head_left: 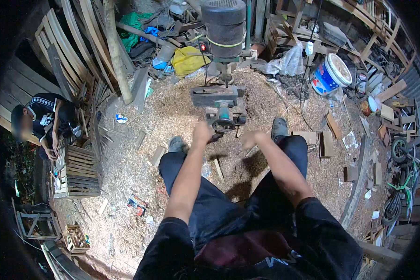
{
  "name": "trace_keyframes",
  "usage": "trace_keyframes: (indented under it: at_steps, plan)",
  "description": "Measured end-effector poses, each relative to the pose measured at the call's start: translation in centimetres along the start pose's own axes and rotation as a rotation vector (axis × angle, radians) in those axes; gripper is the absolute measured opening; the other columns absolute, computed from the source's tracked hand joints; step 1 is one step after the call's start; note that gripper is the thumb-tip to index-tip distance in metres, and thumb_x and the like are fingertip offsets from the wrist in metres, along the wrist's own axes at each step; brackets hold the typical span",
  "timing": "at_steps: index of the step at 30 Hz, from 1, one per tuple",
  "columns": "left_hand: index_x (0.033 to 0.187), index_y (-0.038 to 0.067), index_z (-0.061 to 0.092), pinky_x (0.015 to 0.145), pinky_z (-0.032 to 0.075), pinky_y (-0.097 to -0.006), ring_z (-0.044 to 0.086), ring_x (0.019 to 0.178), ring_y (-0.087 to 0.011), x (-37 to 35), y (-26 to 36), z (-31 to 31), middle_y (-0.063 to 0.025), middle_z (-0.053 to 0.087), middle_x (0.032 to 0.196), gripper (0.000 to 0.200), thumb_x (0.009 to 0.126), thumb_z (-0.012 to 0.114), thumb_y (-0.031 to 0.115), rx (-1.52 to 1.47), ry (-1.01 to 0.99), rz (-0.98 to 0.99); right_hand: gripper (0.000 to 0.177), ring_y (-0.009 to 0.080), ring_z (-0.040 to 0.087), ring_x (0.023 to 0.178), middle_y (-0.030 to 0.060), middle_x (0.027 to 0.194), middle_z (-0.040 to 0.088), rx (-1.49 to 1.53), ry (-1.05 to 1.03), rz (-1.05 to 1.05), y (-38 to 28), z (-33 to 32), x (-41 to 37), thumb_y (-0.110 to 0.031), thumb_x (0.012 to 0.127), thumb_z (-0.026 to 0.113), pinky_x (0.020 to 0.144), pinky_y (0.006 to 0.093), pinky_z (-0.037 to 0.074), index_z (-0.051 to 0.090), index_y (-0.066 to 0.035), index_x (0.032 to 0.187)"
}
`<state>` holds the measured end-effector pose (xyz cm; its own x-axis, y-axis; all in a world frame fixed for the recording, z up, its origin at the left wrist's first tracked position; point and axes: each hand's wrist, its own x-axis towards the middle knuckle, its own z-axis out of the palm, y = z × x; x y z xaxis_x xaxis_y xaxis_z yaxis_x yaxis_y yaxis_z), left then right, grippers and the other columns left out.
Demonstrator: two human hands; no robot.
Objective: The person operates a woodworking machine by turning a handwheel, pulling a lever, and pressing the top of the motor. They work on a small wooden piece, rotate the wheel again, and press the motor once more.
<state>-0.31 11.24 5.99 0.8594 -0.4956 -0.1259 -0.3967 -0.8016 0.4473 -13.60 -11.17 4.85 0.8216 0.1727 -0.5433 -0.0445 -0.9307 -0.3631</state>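
A mortising or drilling machine stands in front of me, with a dark motor on top and a metal vise beneath it. Below the vise is a round handwheel. My left hand is just left of the handwheel, fingers curled; a dark piece shows by its fingertips, but I cannot make out what it is. To the right of the handwheel my right hand is raised, slightly blurred, with its fingers drawn together. Whatever it may hold is hidden. Both hands are above my knees.
Wood shavings cover the ground. Another person sits at the left beside a slatted wooden crate. A paint bucket stands at the back right, wood blocks lie right, and a small bike is at the far right.
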Motion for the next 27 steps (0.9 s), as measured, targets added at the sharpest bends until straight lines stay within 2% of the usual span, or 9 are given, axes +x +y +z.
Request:
trace_keyframes:
  at_steps: [1, 6, 9, 12, 16, 17, 20, 25, 27]
  plan:
    - [0.104, 0.004, 0.071, 0.082, 0.055, -0.0474, 0.068, 0.088, -0.0407, -0.8, 1.0, 0.6, -0.0236, 0.070, 0.093, 0.028, 0.086, 0.059, 0.023, -0.020, 0.021, -0.018, 0.042, 0.0417, 0.064, 0.096, 0.0272, 0.103, 0.067, 0.066, -0.075, -0.080, -1.8, 1.0, 0.6, -0.036, 0.088, 0.055, 0.086, 0.0498, 0.050, 0.067, 0.001, 0.104]
    - [0.100, 0.005, 0.071, 0.083, 0.055, -0.0452, 0.068, 0.091, -0.0378, -1.3, 1.8, 4.9, -0.0222, 0.070, 0.096, 0.027, 0.083, 0.066, 0.025, 0.119, -0.019, -0.002, 0.034, 0.0424, 0.065, 0.089, 0.0241, 0.094, 0.068, 0.158, 0.399, -0.218, -5.9, -0.8, 0.2, -0.033, 0.086, 0.060, 0.080, 0.0507, 0.052, 0.065, -0.008, 0.108]
    - [0.097, 0.006, 0.072, 0.082, 0.056, -0.0443, 0.069, 0.091, -0.0351, 0.1, -2.3, 9.0, -0.0200, 0.070, 0.096, 0.026, 0.080, 0.073, 0.026, 0.165, -0.079, -0.114, 0.029, 0.0433, 0.065, 0.086, 0.0237, 0.090, 0.068, 0.143, 0.342, -0.174, -5.8, -1.3, -0.6, -0.031, 0.087, 0.059, 0.076, 0.0517, 0.052, 0.066, -0.008, 0.103]
    - [0.093, 0.006, 0.073, 0.070, 0.059, -0.0437, 0.072, 0.082, -0.0338, -0.3, -2.9, 9.4, -0.0177, 0.072, 0.089, 0.018, 0.088, 0.056, 0.011, 0.234, -0.002, 0.035, 0.029, 0.0435, 0.065, 0.086, 0.0242, 0.091, 0.068, 0.078, 0.275, -0.169, -3.9, -0.8, 0.8, -0.031, 0.087, 0.058, 0.076, 0.0522, 0.052, 0.067, -0.007, 0.100]
    - [0.094, 0.007, 0.074, 0.078, 0.057, -0.0464, 0.070, 0.088, -0.0344, -0.3, -4.4, 8.9, -0.0186, 0.071, 0.092, 0.018, 0.084, 0.061, 0.015, 0.215, -0.044, -0.007, 0.034, 0.0439, 0.065, 0.087, 0.0252, 0.094, 0.068, 0.200, 0.260, -0.205, -5.9, -2.7, -0.2, -0.033, 0.086, 0.058, 0.078, 0.0529, 0.051, 0.068, -0.004, 0.100]
    - [0.103, 0.004, 0.070, 0.087, 0.054, -0.0435, 0.066, 0.098, -0.0365, 0.3, -5.2, 9.1, -0.0224, 0.069, 0.095, 0.027, 0.083, 0.069, 0.023, 0.123, -0.119, -0.084, 0.035, 0.0438, 0.064, 0.088, 0.0258, 0.094, 0.067, 0.176, 0.230, -0.186, -6.2, -2.8, 0.0, -0.035, 0.088, 0.057, 0.079, 0.0530, 0.051, 0.066, -0.003, 0.100]
    - [0.103, 0.005, 0.070, 0.086, 0.054, -0.0444, 0.067, 0.096, -0.0375, 0.9, -5.1, 9.0, -0.0223, 0.069, 0.095, 0.026, 0.082, 0.069, 0.021, 0.134, -0.199, -0.225, 0.038, 0.0438, 0.064, 0.090, 0.0272, 0.094, 0.066, 0.114, 0.186, -0.134, -5.0, -2.7, 1.0, -0.038, 0.091, 0.056, 0.081, 0.0532, 0.050, 0.062, -0.002, 0.099]
    - [0.109, 0.008, 0.069, 0.084, 0.054, -0.0465, 0.067, 0.092, -0.0387, 0.7, -7.5, 9.7, -0.0212, 0.069, 0.096, 0.027, 0.084, 0.067, 0.019, 0.160, -0.146, -0.030, 0.035, 0.0450, 0.064, 0.085, 0.0261, 0.090, 0.066, 0.124, 0.230, -0.221, -5.3, -2.0, 2.0, -0.036, 0.091, 0.056, 0.078, 0.0525, 0.051, 0.062, -0.003, 0.101]
    - [0.109, 0.009, 0.069, 0.084, 0.054, -0.0457, 0.068, 0.092, -0.0373, 0.5, -7.2, 9.7, -0.0207, 0.069, 0.096, 0.029, 0.083, 0.069, 0.022, 0.096, -0.070, -0.143, 0.035, 0.0449, 0.064, 0.085, 0.0253, 0.092, 0.067, 0.136, 0.226, -0.155, -4.7, -2.0, 2.4, -0.035, 0.090, 0.058, 0.078, 0.0520, 0.051, 0.063, -0.004, 0.106]
